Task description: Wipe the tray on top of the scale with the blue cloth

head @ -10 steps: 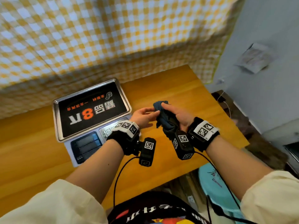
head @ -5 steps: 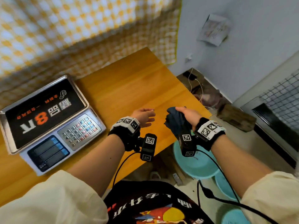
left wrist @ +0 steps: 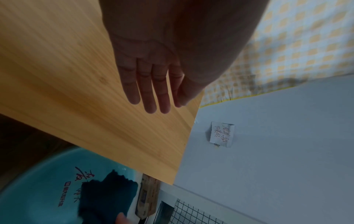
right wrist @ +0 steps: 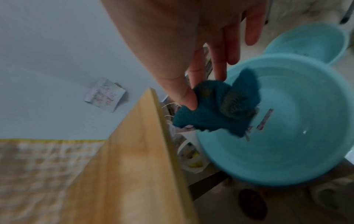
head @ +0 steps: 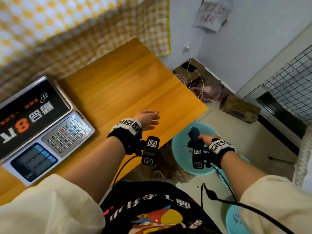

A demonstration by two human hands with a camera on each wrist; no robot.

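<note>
1. Blue cloth is now off the table, hanging over the basin (it was beside the scale a second ago).
2. Your right hand pinches it; your left hand has let go, fingers straight.
3. The tray sits well left, so wiping looks finished or paused.

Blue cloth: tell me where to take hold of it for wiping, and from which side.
Take the bunched upper fold of the blue cloth, coming from above. The right hand already pinches it there over the teal basin, thumb against fingers, and the loose lower edge hangs free; a fuller grip would probably wipe better.
</note>
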